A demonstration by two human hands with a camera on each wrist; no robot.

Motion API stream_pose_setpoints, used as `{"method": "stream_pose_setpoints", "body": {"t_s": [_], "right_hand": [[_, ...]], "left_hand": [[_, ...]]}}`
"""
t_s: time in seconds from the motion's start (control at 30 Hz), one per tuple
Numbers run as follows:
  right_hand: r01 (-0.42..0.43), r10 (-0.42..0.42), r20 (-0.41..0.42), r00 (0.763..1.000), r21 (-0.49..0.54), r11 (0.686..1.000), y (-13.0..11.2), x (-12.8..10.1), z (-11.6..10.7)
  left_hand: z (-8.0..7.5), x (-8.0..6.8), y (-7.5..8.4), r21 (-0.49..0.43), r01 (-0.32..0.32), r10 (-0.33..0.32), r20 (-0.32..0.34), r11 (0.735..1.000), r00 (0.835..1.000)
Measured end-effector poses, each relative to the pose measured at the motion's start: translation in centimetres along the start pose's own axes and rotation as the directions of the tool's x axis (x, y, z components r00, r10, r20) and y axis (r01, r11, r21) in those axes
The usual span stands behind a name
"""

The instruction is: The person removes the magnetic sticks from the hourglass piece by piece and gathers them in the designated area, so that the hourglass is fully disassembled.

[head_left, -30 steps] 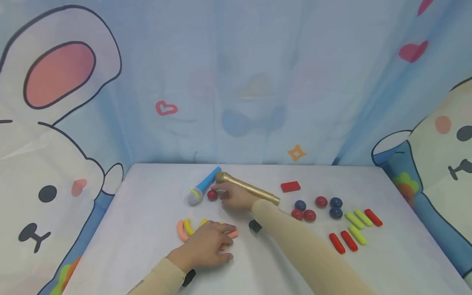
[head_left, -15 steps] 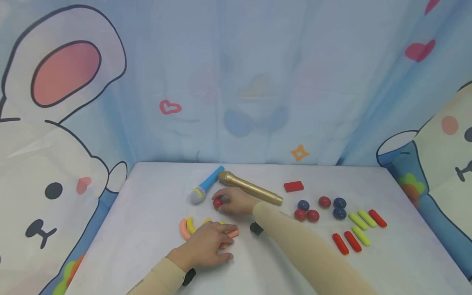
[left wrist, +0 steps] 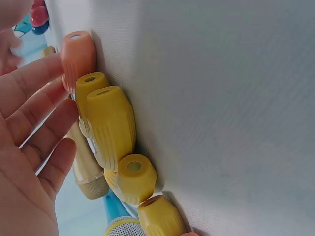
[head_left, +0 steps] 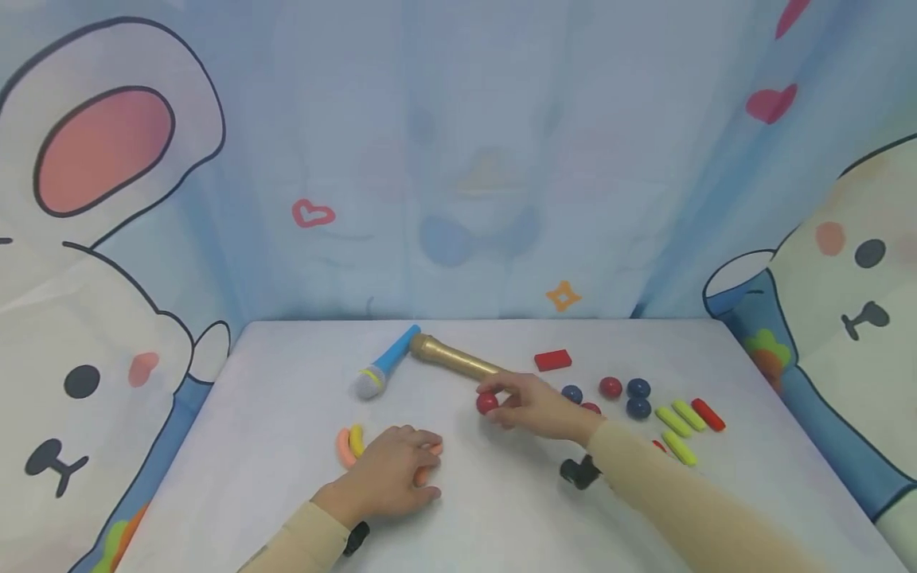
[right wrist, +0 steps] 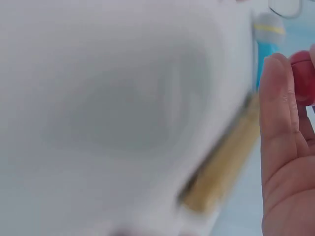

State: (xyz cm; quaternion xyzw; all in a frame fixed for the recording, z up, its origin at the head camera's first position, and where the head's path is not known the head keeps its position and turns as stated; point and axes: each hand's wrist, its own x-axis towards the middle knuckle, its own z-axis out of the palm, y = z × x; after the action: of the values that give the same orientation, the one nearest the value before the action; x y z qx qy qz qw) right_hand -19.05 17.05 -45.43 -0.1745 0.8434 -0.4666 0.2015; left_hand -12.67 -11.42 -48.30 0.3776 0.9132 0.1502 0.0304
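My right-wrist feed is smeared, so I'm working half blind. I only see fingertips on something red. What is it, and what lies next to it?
Observer: The right hand pinches a small red ball just in front of the gold toy microphone.
Operator: Where is the other hand?
Observer: The left hand rests with straight fingers over curved orange and yellow pieces, nearer the person.
Operator: Any more balls about?
Observer: Yes, red and dark blue balls lie to the right of the right hand, near a flat red block.
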Motion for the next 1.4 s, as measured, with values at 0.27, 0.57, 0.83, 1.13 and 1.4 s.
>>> {"method": "stream_pose_setpoints", "body": {"t_s": [0.27, 0.57, 0.83, 1.13, 1.4], "right_hand": [[-0.152, 0.108, -0.279, 0.954, -0.138, 0.979, 5.2, -8.6, -6.8], [-0.278, 0.165, -0.346, 0.924, -0.308, 0.910, 8.7, -9.5, -7.5], [-0.278, 0.119, -0.372, 0.921, -0.412, 0.868, 9.2, -8.8, -6.9], [-0.307, 0.146, -0.384, 0.912, -0.403, 0.862, 8.9, -8.7, -6.8], [-0.316, 0.140, -0.397, 0.907, -0.423, 0.849, 8.2, -9.0, -7.0]], "left_hand": [[0.1, -0.5, -0.9, -0.059, 0.018, -0.020, -0.032, 0.998, 0.999], [-0.1, -1.0, -1.4, -0.098, 0.038, -0.042, -0.040, 0.994, 0.998], [-0.8, -1.1, -1.3, -0.160, 0.019, -0.036, -0.102, 0.987, 0.994], [-1.5, -1.9, -1.1, -0.230, 0.043, -0.072, -0.117, 0.972, 0.991], [-1.8, -2.3, -1.3, -0.231, 0.064, -0.095, -0.129, 0.971, 0.987]]}}
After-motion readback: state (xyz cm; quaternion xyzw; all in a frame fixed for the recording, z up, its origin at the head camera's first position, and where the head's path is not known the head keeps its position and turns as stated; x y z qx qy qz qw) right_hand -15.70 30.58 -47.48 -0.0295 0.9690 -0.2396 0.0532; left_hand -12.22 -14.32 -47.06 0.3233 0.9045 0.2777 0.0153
